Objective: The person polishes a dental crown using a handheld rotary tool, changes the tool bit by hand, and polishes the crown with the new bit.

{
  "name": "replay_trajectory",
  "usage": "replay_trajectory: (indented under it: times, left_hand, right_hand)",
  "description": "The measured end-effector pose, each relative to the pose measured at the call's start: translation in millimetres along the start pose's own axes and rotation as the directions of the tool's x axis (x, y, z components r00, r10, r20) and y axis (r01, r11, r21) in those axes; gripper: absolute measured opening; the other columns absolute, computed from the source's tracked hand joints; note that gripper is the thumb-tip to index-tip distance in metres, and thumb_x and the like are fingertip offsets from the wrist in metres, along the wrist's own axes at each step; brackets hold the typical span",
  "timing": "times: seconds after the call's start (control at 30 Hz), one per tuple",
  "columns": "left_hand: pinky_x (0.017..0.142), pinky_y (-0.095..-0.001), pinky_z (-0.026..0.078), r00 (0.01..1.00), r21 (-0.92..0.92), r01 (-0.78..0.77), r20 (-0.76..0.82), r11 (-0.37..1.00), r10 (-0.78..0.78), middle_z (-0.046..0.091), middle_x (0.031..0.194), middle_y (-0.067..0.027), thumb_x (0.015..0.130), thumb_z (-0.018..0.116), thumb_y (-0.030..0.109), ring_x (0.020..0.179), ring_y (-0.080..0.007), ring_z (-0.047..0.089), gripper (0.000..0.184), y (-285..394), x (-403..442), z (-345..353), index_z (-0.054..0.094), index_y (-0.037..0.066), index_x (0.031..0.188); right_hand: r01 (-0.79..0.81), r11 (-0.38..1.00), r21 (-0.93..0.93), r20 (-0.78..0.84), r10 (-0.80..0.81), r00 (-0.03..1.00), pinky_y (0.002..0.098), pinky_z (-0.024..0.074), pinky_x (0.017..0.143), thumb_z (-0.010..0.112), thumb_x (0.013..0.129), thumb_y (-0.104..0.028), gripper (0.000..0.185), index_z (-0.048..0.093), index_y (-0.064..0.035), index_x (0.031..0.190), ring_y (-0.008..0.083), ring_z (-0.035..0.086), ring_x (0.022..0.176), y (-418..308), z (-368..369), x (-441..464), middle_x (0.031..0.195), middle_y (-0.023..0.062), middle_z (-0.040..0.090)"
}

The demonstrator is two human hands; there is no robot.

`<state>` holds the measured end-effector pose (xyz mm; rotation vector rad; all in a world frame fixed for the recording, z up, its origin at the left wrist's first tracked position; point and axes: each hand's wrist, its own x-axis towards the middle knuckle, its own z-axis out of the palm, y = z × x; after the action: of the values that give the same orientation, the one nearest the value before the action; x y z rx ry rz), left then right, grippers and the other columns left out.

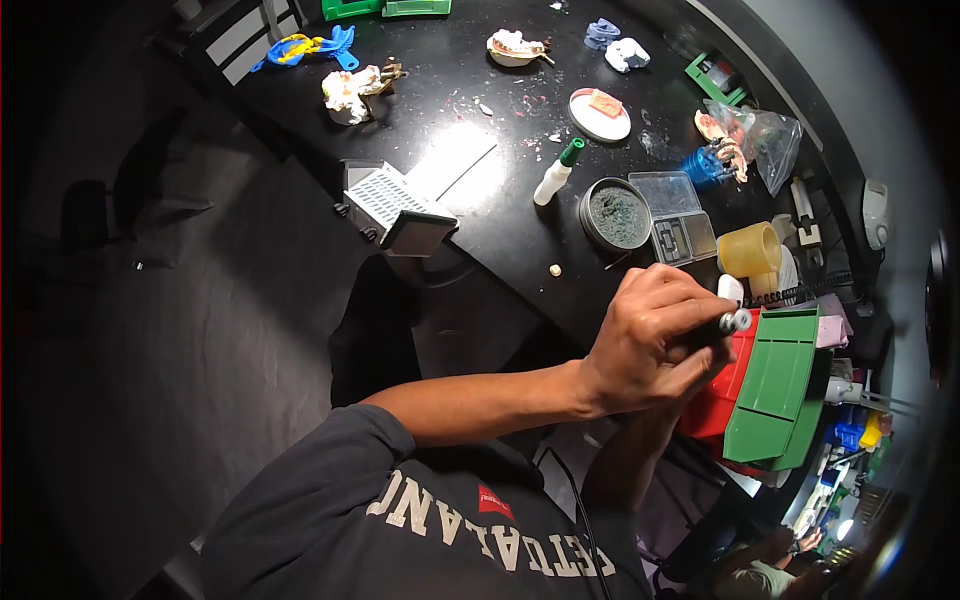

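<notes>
My left hand is raised over the table's right front edge, its fingers wrapped round a dark handpiece-like tool with a round silver end. Just above that end shows a small white rounded piece; what supports it cannot be seen. My right forearm rises behind the left one. Most of my right hand is covered by the left, so its grip does not show. Close by are a pocket scale, a round tin of grey-green material and a small cream-coloured piece.
Right of the hands stand a red bin and a green bin. A yellow cup, green-capped bottle, wax dish and dental models occupy the black table. Another person sits at lower right.
</notes>
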<state>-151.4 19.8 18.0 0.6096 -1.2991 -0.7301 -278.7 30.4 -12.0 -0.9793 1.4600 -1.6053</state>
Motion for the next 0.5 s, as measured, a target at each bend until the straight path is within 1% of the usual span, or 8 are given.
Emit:
replay_trajectory:
  times: [0.03,0.07,0.1,0.13,0.3,0.33,0.4,0.5]
  left_hand:
    - [0.091,-0.0408,0.044,1.000,0.042,0.005,0.013,0.999,-0.006,0.079,0.099,-0.0038,0.075,0.082,0.013,0.100,-0.0222,0.069,0.036,-4.5,-1.4,1.2,0.080,0.010,0.111]
    - [0.094,-0.0417,0.043,1.000,0.083,0.012,0.024,0.996,-0.014,0.079,0.099,-0.0033,0.074,0.082,0.013,0.103,-0.0219,0.069,0.037,-8.4,-4.0,3.0,0.080,0.011,0.112]
    - [0.099,-0.0432,0.037,0.999,0.045,0.032,0.017,0.998,-0.033,0.078,0.095,-0.0003,0.075,0.082,0.016,0.106,-0.0201,0.067,0.036,-12.2,-6.7,5.1,0.080,0.012,0.111]
    - [0.101,-0.0444,0.035,0.998,0.046,0.019,0.059,0.999,-0.022,0.078,0.095,0.0006,0.075,0.083,0.016,0.106,-0.0195,0.067,0.035,-8.5,-3.4,2.9,0.080,0.013,0.110]
    - [0.105,-0.0508,0.025,0.961,-0.026,-0.078,0.265,0.997,0.082,0.075,0.091,0.0064,0.077,0.083,0.021,0.104,-0.0163,0.065,0.029,-6.2,6.0,-9.4,0.081,0.020,0.106]
    - [0.107,-0.0524,0.024,0.952,-0.050,-0.072,0.295,0.996,0.084,0.074,0.091,0.0067,0.077,0.083,0.022,0.104,-0.0162,0.065,0.028,-8.1,6.8,-11.6,0.081,0.021,0.105]
    - [0.109,-0.0555,0.022,0.930,-0.101,-0.059,0.357,0.993,0.092,0.072,0.091,0.0074,0.077,0.084,0.025,0.104,-0.0158,0.065,0.027,-11.5,8.3,-15.9,0.081,0.022,0.104]
    - [0.114,-0.0580,0.020,0.855,-0.162,-0.060,0.501,0.985,0.134,0.070,0.093,0.0067,0.076,0.087,0.025,0.105,-0.0160,0.065,0.032,-15.6,16.5,-29.3,0.081,0.024,0.108]
  right_hand:
    - [-0.063,0.997,0.047,-0.085,0.067,0.994,0.0303,0.0370,0.057,0.051,0.110,-0.042,0.046,0.053,-0.0065,0.081,0.0110,0.050,0.064,5.8,3.5,-0.2,0.075,-0.0030,0.050]
    - [0.096,0.984,-0.150,-0.010,-0.098,0.995,0.0303,0.0368,0.057,0.052,0.109,-0.038,0.042,0.053,-0.0068,0.081,0.0110,0.049,0.064,2.2,-4.3,-4.8,0.074,-0.0034,0.049]
    - [0.209,0.944,-0.256,0.061,-0.200,0.978,0.0303,0.0367,0.057,0.054,0.108,-0.036,0.040,0.052,-0.0069,0.080,0.0110,0.049,0.063,1.4,-6.4,-5.5,0.074,-0.0036,0.048]
    - [0.325,0.880,-0.346,0.132,-0.298,0.945,0.0303,0.0365,0.057,0.055,0.107,-0.033,0.038,0.052,-0.0071,0.080,0.0111,0.048,0.063,-0.6,-7.4,-6.6,0.074,-0.0038,0.047]
    - [0.618,0.671,-0.410,0.324,-0.526,0.786,0.0305,0.0357,0.056,0.061,0.103,-0.028,0.033,0.052,-0.0072,0.080,0.0113,0.048,0.062,10.2,-21.5,5.7,0.072,-0.0038,0.047]
    - [0.648,0.641,-0.411,0.344,-0.550,0.761,0.0310,0.0363,0.056,0.062,0.102,-0.029,0.033,0.052,-0.0071,0.079,0.0123,0.049,0.061,11.2,-23.1,8.2,0.072,-0.0030,0.047]
    - [0.654,0.641,-0.401,0.364,-0.544,0.756,0.0320,0.0373,0.056,0.064,0.101,-0.029,0.034,0.052,-0.0067,0.078,0.0143,0.050,0.060,12.8,-25.1,8.2,0.070,-0.0014,0.048]
    - [0.633,0.680,-0.370,0.379,-0.511,0.772,0.0336,0.0390,0.055,0.068,0.098,-0.030,0.035,0.053,-0.0063,0.077,0.0172,0.053,0.058,16.8,-25.5,6.0,0.069,0.0011,0.049]
